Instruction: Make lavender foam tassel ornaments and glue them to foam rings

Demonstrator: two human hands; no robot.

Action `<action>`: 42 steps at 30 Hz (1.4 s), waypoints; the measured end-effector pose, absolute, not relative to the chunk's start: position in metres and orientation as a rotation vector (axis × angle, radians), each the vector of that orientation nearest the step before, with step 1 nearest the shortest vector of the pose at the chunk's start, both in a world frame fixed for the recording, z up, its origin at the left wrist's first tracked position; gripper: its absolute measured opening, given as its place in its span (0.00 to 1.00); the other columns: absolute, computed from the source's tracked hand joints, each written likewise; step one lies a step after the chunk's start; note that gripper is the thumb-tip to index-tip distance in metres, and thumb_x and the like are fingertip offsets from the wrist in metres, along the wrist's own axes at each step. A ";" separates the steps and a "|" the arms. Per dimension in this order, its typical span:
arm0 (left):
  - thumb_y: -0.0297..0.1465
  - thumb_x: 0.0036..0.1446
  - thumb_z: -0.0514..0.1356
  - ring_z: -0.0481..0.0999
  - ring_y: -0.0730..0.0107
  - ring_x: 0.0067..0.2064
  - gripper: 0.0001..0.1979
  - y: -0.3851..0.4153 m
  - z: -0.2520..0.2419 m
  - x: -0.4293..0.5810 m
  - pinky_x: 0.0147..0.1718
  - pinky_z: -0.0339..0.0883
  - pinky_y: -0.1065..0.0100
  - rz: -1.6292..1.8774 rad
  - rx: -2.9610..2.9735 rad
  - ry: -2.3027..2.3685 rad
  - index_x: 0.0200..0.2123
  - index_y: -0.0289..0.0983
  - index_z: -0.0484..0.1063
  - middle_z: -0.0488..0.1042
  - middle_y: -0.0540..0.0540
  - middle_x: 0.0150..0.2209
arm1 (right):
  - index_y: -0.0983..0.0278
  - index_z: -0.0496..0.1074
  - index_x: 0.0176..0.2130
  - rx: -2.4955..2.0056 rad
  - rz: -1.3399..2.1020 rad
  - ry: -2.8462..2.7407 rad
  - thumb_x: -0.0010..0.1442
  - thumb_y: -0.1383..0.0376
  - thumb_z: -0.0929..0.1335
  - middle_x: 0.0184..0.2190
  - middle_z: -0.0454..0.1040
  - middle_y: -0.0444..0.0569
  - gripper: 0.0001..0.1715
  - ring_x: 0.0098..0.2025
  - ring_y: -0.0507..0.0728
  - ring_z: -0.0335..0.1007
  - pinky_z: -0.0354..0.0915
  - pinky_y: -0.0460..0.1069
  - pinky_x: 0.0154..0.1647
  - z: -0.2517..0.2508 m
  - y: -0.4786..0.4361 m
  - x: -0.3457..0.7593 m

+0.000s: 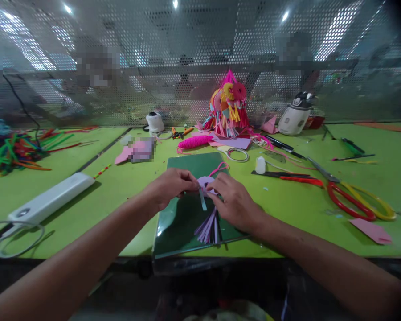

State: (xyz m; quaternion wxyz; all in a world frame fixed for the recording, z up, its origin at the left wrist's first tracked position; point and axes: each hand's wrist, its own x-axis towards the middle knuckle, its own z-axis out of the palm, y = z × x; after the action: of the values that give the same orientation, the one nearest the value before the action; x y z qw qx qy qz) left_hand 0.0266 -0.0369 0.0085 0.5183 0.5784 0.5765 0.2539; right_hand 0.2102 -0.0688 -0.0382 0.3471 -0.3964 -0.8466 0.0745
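Note:
Over a dark green board point(177, 229), both hands meet at a small lavender paper disc point(203, 181) with a dark centre. My left hand point(173, 183) is closed in a pinch at the disc's left edge, beside a pale blue paper strip point(203, 201) that hangs down. Fingers of my right hand point(235, 200) are closed on the disc's right side and hide part of it. A pink cord loop point(219, 168) sticks out above the disc. Below it, a fringe of purple and white paper strips point(208, 228) spreads on the board.
Scissors point(349, 198) with red and yellow handles lie at right, near a pink paper piece point(370, 231). Pink yarn point(195, 142) and a tasselled paper pile point(229, 107) are behind the board. At left are a white power strip point(53, 198) and colourful strips point(16, 151).

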 end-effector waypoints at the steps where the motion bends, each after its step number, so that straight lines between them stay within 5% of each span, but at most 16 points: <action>1: 0.30 0.38 0.66 0.63 0.80 0.20 0.08 -0.036 0.007 0.026 0.18 0.48 0.76 0.602 1.345 1.366 0.23 0.32 0.73 0.72 0.50 0.20 | 0.68 0.71 0.38 -1.001 0.147 -2.211 0.61 0.71 0.63 0.36 0.68 0.54 0.08 0.41 0.58 0.64 0.62 0.52 0.42 -0.038 -0.069 0.210; 25: 0.27 0.39 0.64 0.60 0.80 0.20 0.06 -0.061 -0.020 0.037 0.19 0.51 0.75 0.773 1.223 1.195 0.24 0.33 0.70 0.67 0.54 0.18 | 0.65 0.69 0.34 -0.701 0.105 -2.320 0.62 0.74 0.60 0.36 0.70 0.54 0.11 0.42 0.58 0.62 0.63 0.53 0.42 -0.034 -0.072 0.211; 42: 0.32 0.50 0.61 0.60 0.78 0.21 0.07 -0.074 -0.012 0.040 0.22 0.53 0.73 0.764 1.431 1.193 0.28 0.32 0.72 0.69 0.50 0.22 | 0.64 0.64 0.27 -0.890 0.243 -2.091 0.60 0.70 0.65 0.24 0.66 0.45 0.10 0.27 0.51 0.60 0.55 0.46 0.28 -0.031 -0.070 0.212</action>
State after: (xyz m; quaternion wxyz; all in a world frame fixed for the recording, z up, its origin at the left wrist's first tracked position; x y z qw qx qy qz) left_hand 0.0402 -0.0742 -0.0117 0.5345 0.6006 0.5007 0.3207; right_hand 0.2116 -0.0705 -0.0314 0.4151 -0.3543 -0.8324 0.0966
